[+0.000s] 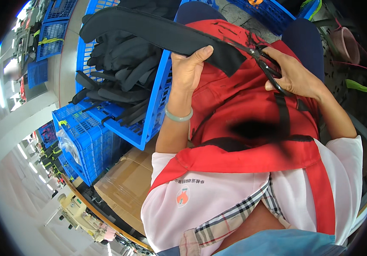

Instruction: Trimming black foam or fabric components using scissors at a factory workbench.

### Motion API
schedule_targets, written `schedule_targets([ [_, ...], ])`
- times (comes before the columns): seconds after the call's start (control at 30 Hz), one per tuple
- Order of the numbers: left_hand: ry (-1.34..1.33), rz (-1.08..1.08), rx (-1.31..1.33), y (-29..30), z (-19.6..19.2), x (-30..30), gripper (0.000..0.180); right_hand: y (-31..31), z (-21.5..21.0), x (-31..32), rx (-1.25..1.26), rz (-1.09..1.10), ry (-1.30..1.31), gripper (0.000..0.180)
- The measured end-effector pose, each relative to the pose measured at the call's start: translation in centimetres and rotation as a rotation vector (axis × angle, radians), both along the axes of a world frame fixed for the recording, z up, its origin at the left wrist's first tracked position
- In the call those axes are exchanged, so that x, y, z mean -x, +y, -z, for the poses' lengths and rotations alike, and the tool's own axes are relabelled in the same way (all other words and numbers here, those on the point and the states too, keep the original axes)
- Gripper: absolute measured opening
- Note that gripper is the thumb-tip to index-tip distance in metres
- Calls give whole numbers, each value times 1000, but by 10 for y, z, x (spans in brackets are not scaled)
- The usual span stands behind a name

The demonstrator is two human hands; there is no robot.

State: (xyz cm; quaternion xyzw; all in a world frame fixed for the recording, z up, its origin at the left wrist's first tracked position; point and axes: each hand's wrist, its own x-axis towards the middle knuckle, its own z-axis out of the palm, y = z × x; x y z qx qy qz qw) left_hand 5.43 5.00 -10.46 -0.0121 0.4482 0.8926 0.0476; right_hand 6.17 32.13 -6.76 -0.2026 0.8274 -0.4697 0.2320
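My left hand (187,70) grips a long, curved black fabric strip (136,29), its thumb pressed on the top face. The strip reaches from above the crate at the left across to my lap, where its squared end rests over my red apron (222,106). In my right hand (293,72) is a pair of black-handled scissors (273,79), with fingers through the handle loops. The blades point left, along the strip's far edge near its squared end. Whether they touch the fabric I cannot tell. Dark thread scraps (230,30) lie on the apron beyond the blades.
A blue plastic crate (149,115) at my left is heaped with similar black pieces (128,64). Below it stand more blue crates (91,149) and a cardboard box (126,183). A pinkish mesh basket (345,46) is at the far right; a sewing machine (79,213) shows lower left.
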Motion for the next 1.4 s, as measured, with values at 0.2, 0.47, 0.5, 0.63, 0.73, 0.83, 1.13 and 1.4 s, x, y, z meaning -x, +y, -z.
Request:
schedule_targets([
  [0.2, -3, -28, 1, 6, -4, -3, 24, -1, -5, 5, -108, -80, -145, 71],
  [0.47, 7, 48, 15, 3, 0, -2, 27, -3, 1, 6, -50, -127, -107, 66],
  [0.5, 20, 76, 9, 1, 1, -1, 30, -3, 1, 5, -50, -127, -108, 66],
  [0.63, 15, 70, -16, 3, 4, -4, 30, -6, -1, 0, -26, -112, -145, 63],
  [0.73, 23, 90, -29, 3, 7, -4, 30, -7, 3, 0, -19, -118, -173, 64],
  [0.83, 29, 98, -23, 2, 11, -3, 30, -5, 15, 2, -27, -116, -236, 69],
  [1.13, -32, 41, -46, 6, 8, -5, 24, -5, 15, 1, 50, -177, -200, 63],
  [1.4, -41, 36, -50, 9, 11, -4, 25, -9, 26, -6, 106, -67, -198, 56],
])
